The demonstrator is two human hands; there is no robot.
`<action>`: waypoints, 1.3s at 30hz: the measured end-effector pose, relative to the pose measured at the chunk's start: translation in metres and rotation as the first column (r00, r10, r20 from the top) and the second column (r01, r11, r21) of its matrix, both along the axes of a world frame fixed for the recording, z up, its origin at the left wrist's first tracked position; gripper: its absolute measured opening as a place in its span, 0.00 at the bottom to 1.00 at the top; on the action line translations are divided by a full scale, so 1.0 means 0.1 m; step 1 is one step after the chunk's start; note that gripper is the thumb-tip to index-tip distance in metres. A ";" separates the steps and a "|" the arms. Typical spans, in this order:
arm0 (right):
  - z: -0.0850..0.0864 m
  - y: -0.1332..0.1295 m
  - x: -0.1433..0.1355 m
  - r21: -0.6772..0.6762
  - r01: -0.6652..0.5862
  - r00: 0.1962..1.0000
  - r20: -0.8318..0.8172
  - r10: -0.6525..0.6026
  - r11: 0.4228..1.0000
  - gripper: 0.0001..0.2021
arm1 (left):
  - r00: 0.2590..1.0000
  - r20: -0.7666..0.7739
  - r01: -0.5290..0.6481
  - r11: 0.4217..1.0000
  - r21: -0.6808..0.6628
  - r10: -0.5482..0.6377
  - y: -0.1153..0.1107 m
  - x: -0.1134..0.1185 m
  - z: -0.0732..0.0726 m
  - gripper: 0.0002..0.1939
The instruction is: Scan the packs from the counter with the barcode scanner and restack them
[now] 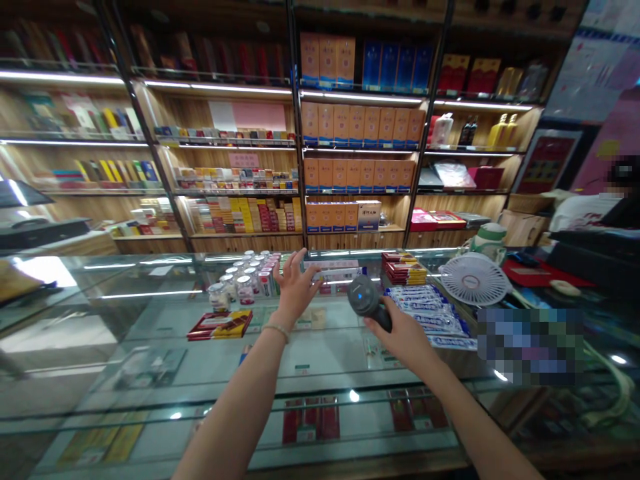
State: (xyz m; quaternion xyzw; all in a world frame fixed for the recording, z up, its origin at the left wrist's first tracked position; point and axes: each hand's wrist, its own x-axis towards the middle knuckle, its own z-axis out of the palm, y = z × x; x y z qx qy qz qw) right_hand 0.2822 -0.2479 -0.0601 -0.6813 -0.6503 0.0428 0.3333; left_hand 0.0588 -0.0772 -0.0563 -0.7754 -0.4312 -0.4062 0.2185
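My right hand [400,330] is wrapped round the handle of a dark grey handheld barcode scanner [364,297], whose round head shows a small blue light. To its left, my left hand [296,288] hangs over the glass counter with its fingers spread. Close to those fingertips lies a slim white wrapped packet [340,273] with a blue end; whether they touch it, I cannot tell. Several white-lidded jars [245,288] stand left of my left hand. Red and yellow flat packs [221,325] lie in front of the jars.
Right of the scanner, blue-and-white packets [427,310] lie in a spread pile, with stacked red and yellow packs [404,268] behind. A white fan [474,279] stands farther right. Boxed goods fill the lit shelves [357,152]. A person [590,212] is at the right edge.
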 end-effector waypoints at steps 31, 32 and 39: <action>-0.23 0.29 -0.14 0.294 -0.010 0.836 0.527 -0.153 0.956 0.17 | 1.000 0.001 -0.023 1.000 -0.015 0.023 0.01 -0.02 0.00 0.13; -0.25 0.31 -0.14 0.293 -0.010 0.827 0.539 -0.157 0.956 0.17 | 1.000 0.002 -0.022 1.000 -0.015 0.022 0.01 -0.02 0.00 0.13; -0.39 0.38 -0.13 0.251 -0.001 0.811 0.567 -0.146 0.968 0.18 | 1.000 0.013 -0.006 1.000 -0.024 0.006 0.01 -0.02 -0.01 0.13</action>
